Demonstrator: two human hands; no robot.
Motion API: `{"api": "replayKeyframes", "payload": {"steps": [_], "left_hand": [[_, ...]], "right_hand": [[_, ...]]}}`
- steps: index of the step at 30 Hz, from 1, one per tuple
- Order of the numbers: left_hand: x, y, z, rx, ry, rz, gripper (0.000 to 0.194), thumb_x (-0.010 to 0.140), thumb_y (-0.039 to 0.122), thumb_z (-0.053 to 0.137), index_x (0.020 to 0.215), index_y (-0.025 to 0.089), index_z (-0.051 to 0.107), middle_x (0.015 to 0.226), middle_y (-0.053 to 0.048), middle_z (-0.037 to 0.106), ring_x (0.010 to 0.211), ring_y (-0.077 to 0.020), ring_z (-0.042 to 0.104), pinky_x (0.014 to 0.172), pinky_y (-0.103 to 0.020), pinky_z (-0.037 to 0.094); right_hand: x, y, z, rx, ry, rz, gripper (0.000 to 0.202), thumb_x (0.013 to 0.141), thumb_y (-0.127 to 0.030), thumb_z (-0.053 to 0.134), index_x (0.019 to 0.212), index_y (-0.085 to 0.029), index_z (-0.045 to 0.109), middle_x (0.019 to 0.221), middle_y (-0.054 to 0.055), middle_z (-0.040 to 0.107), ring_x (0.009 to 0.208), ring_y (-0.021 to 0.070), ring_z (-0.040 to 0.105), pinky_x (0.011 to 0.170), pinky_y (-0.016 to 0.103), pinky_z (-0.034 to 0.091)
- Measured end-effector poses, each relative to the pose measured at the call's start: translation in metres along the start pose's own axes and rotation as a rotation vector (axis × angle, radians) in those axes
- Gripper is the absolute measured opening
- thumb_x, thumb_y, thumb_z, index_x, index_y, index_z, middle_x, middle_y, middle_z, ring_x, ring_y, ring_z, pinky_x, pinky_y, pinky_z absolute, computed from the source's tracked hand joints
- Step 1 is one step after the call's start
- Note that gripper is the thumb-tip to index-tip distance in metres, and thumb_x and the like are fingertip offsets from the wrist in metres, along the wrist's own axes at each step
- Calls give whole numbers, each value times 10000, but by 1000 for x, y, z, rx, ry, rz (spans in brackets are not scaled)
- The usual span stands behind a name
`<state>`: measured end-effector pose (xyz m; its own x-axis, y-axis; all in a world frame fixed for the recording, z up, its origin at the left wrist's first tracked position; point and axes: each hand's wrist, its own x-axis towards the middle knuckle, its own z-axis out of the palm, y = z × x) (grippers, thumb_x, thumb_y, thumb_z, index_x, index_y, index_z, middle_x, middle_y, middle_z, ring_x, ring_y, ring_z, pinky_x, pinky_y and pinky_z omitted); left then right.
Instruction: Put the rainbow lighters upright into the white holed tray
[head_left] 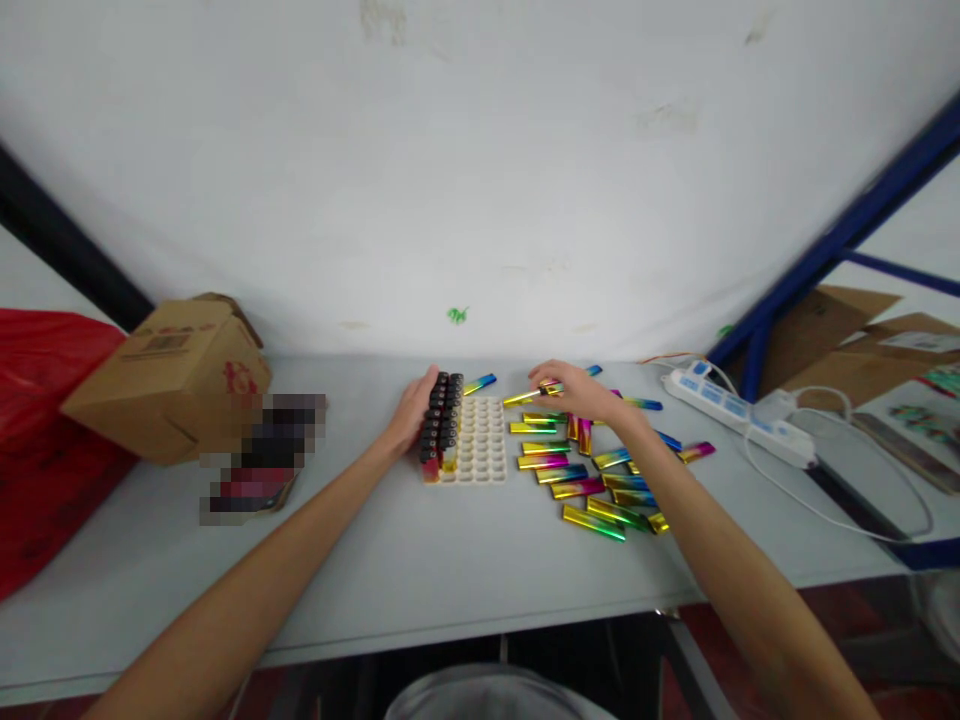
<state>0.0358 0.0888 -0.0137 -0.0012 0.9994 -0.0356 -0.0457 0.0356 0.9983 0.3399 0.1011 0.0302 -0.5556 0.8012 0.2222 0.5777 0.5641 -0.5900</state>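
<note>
A white plastic tray (pixel 484 450) with rows of round holes lies mid-table. Black-topped lighters (pixel 442 415) stand upright in its left rows. My left hand (pixel 411 415) is closed around the tray's left side, against the lighters, its fingertips partly hidden. Right of the tray, my right hand (pixel 566 388) pinches a shiny gold metallic sleeve (pixel 525 396) just above the table. Several more metallic sleeves (pixel 594 523), in gold, green, blue and pink, lie scattered beneath and around my right hand and forearm. One blue-gold sleeve (pixel 480 384) rests behind the tray.
A cardboard box (pixel 172 380) and a red plastic bag (pixel 45 430) stand at the left, beside a pixelated dark item (pixel 270 450). A white power strip (pixel 739 415) with cables lies at the right, near open cartons (pixel 825 340) and a blue metal frame. A wall closes off the back.
</note>
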Motion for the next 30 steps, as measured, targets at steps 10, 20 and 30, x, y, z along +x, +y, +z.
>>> {"api": "replayKeyframes", "payload": {"steps": [10, 20, 30], "left_hand": [[-2, 2, 0, 61, -13, 127, 629, 732, 817, 603, 656, 193, 571, 623, 15, 555, 663, -177, 500, 682, -302, 409], [-4, 4, 0, 52, -3, 97, 623, 711, 818, 618, 645, 202, 557, 609, 20, 536, 637, -172, 482, 650, -296, 406], [0, -2, -2, 53, -21, 87, 638, 732, 829, 589, 662, 196, 562, 615, 11, 552, 670, -189, 528, 677, -311, 446]], "right_hand": [[-7, -76, 26, 1157, 272, 237, 345, 862, -513, 710, 1072, -261, 604, 951, 32, 723, 922, 199, 701, 835, 356, 558], [-13, -101, 73, 882, 216, 357, 416, 914, -665, 537, 889, -252, 494, 577, -102, 333, 428, 81, 249, 402, 207, 195], [-20, -100, 96, 199, 460, 259, 550, 916, -560, 527, 529, -222, 333, 487, -55, 318, 498, 99, 317, 520, 270, 226]]}}
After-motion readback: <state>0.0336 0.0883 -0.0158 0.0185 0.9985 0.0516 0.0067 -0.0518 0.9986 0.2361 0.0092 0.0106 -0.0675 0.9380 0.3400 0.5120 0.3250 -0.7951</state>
